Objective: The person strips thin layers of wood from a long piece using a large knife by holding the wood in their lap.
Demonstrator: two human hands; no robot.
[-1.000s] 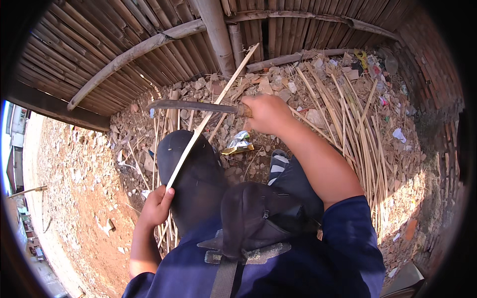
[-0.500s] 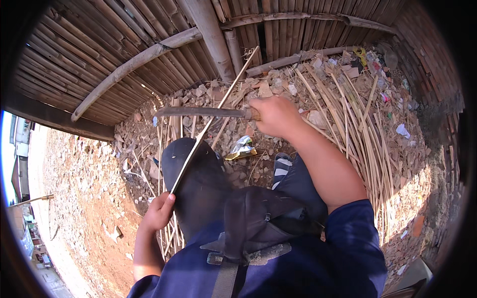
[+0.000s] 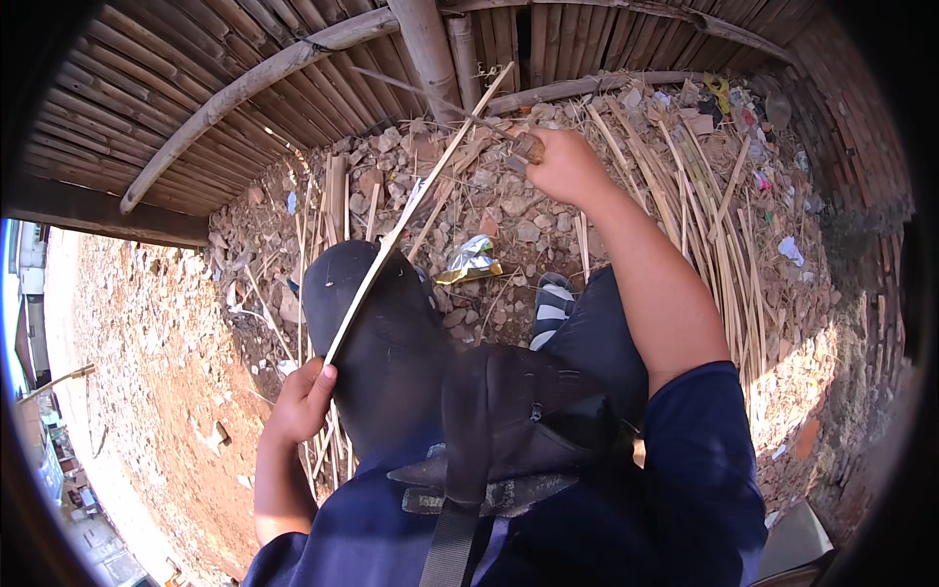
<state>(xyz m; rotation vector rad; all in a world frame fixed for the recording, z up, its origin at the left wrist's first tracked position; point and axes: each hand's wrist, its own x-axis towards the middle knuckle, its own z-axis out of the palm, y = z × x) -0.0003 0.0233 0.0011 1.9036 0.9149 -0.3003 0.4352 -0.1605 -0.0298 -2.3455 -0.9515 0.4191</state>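
Note:
My left hand [image 3: 301,401] is closed round the near end of a long pale bamboo strip [image 3: 377,264]. The strip slants up and away to the right across my dark-trousered knee [image 3: 377,333]. Out ahead, my right hand [image 3: 567,166] grips the wooden handle of a long knife [image 3: 421,91]. Its thin blade points up and to the left, seen nearly edge-on. It crosses the strip near its far end; whether the two touch I cannot tell. Small shavings curl at the strip's far tip.
Many split bamboo strips [image 3: 699,230] lie on the ground to the right, and more stand left of my knee. A shiny foil wrapper [image 3: 472,259] lies on the rubble between my legs. Ahead rises a bamboo-slat wall [image 3: 235,98]; a brick wall [image 3: 851,166] stands at right.
My right hand has moved away from me along the strip, and the blade has turned from level to tilted up-left. The left hand still holds the strip's near end.

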